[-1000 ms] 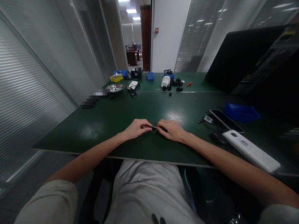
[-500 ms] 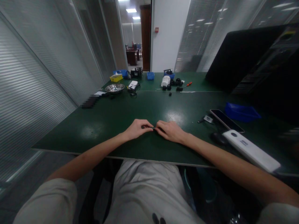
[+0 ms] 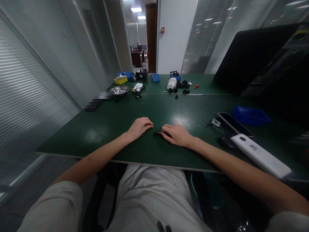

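Black piece (image 3: pixel 157 133), right fingers (image 3: pixel 166 130) gripping, bowl (image 3: pixel 119 91) beyond

Near the far-left corner of the green table (image 3: pixel 135 109), a yellow tray (image 3: pixel 120 80) in front of a blue tray (image 3: pixel 125 75), with a black device (image 3: pixel 141 74) to their right. Closer to the left edge, a shiny metal bowl (image 3: pixel 119 91); right of that, a small white box (image 3: pixel 138 87). Along the middle of the far edge, a blue basket (image 3: pixel 156 78). Farther right, dark round parts (image 3: pixel 184 84) (too far off to make out singly) and an orange-handled tool (image 3: pixel 196 86). Toward the right end of the near edge, a long white block (image 3: pixel 262 156); beyond, a flat dark-faced slab (image 3: pixel 235 124) and a blue bin (image 3: pixel 252 116).
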{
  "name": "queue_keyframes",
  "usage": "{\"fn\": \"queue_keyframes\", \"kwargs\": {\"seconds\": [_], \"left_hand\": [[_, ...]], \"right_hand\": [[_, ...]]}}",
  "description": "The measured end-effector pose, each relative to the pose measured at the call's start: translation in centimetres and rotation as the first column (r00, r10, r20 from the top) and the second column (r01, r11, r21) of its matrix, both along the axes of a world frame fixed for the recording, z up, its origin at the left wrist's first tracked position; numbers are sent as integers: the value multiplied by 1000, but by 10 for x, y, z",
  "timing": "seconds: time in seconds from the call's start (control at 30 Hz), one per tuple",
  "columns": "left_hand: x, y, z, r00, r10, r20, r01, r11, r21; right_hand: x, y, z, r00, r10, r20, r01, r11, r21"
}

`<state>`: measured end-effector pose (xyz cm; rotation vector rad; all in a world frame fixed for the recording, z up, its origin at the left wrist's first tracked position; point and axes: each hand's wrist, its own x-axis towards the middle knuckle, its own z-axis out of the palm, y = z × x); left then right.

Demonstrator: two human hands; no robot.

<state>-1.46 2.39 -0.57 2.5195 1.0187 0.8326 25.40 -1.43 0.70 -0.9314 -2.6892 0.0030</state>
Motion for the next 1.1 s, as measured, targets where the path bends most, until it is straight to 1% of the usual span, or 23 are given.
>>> {"fn": "queue_keyframes", "kwargs": {"seconds": [0.1, 0.17, 0.27, 0.33, 0.47, 0.53, 0.6, 0.77, 0.9, 0.97, 1.0, 1.03, 1.07, 1.1], "left_hand": [[-1, -5, 0, 997, -39, -68, 42, 998, 48], [-2, -12, 2, 996, -40, -81, 45, 997, 56], [-1, -22, 7, 999, 4, -38, -1, 998, 68], [1, -28, 11, 1000, -3, -6, 3, 998, 60], [10, -34, 15, 983, -180, -42, 178, 983, -38], [11, -33, 13, 976, -210, -61, 207, 976, -62], [9, -29, 11, 981, -184, -58, 181, 982, -49], [1, -20, 5, 998, -67, -12, 67, 998, 19], [-1, -18, 3, 997, -42, -59, 41, 999, -28], [-11, -13, 2, 995, -31, -99, 26, 998, -50], [-22, -9, 3, 994, -8, -112, 2, 998, -58], [-38, -3, 4, 992, 34, -122, -42, 997, -65], [-58, 4, 5, 987, 97, -130, -107, 992, -72], [-83, 10, 6, 973, 184, -137, -196, 978, -74]], "right_hand": [[0, -1, 1, 1000, 2, 5, -2, 1000, -2], [0, -1, 1, 1000, 5, -1, -5, 1000, -7], [1, -1, 1, 999, -5, -35, 4, 999, -32], [2, 0, 0, 997, -28, -74, 24, 998, -53], [5, 1, -3, 990, -37, -133, 28, 997, -70], [5, 2, -3, 991, -27, -133, 18, 998, -67], [5, 2, -4, 992, -26, -124, 18, 998, -62], [4, 1, -3, 993, -38, -109, 32, 997, -64], [4, 1, -1, 994, -36, -105, 29, 997, -64], [5, 1, -1, 994, -36, -107, 29, 998, -63], [5, 0, -1, 994, -34, -108, 28, 998, -64], [5, 0, 0, 994, -31, -109, 24, 997, -67], [5, 0, 0, 994, -28, -109, 20, 997, -71], [5, 0, 0, 994, -26, -110, 18, 997, -73]]}}
